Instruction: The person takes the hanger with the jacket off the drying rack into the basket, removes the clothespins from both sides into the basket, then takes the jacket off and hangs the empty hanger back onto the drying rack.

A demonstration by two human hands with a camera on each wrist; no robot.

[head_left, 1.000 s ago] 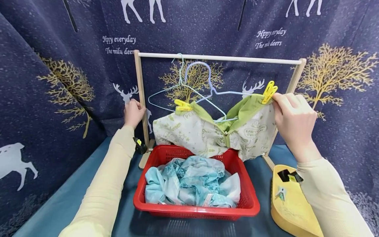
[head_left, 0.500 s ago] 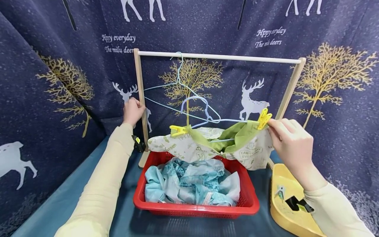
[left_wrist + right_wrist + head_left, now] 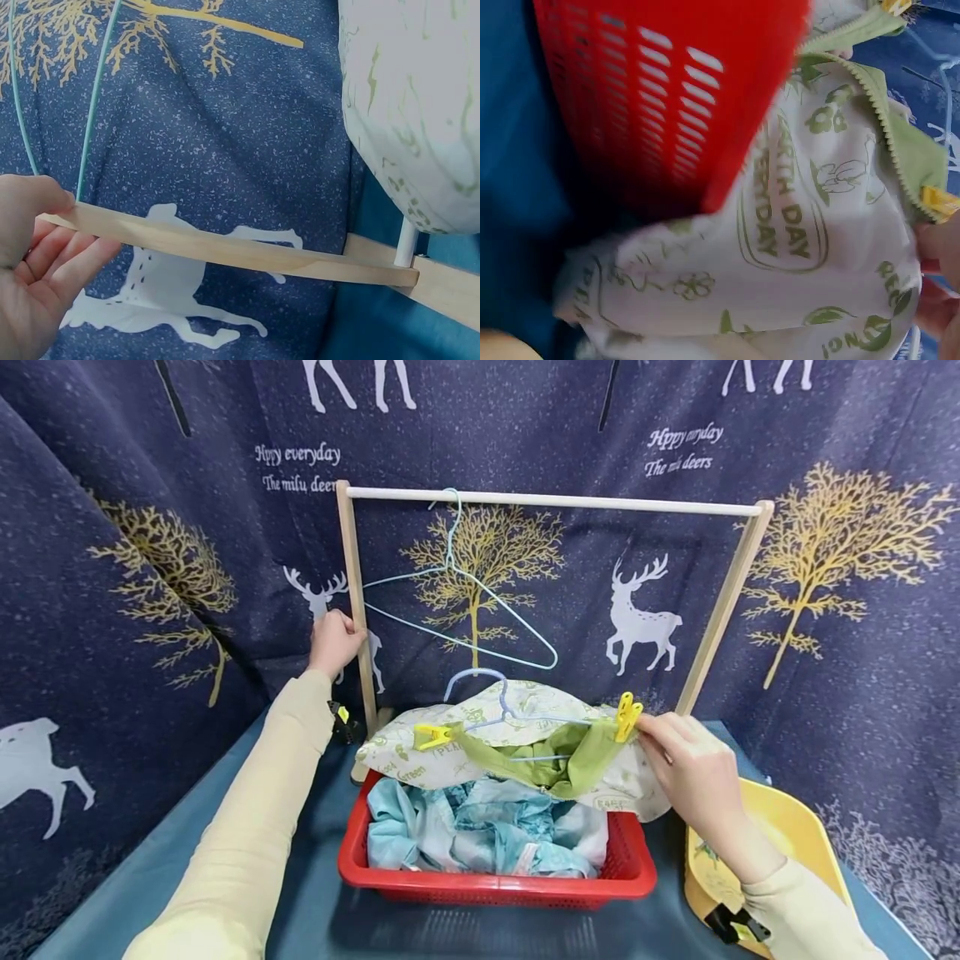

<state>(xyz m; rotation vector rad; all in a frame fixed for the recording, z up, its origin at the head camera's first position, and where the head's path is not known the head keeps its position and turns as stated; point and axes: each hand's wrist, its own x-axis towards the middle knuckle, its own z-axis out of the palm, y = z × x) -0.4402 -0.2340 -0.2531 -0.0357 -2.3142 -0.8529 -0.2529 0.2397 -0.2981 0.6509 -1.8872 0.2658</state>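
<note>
My left hand [image 3: 335, 642] grips the left wooden post of the drying rack [image 3: 353, 556]; in the left wrist view, thumb and fingers close around that post [image 3: 225, 249]. A white jacket [image 3: 405, 760] with green print and green lining sits on a lavender hanger [image 3: 504, 700], apart from the rail. Two yellow clothespins clip its collar, a left clothespin [image 3: 433, 737] and a right clothespin [image 3: 627, 717]. With my right hand [image 3: 693, 768] I pinch the jacket's right shoulder beside the right clothespin. The fingertips are partly hidden in the right wrist view.
Below the jacket stands a red basket [image 3: 495, 887] holding crumpled light-blue clothes [image 3: 480, 839]. A thin blue hanger [image 3: 517, 610] hangs from the rack's white rail [image 3: 570, 502]. The yellow tray [image 3: 787, 818] lies to the right, partly behind my forearm.
My right hand has lowered the jacket and lavender hanger and drawn them toward me, over the basket. The blue hanger swung clear of them. My left hand stays on the post.
</note>
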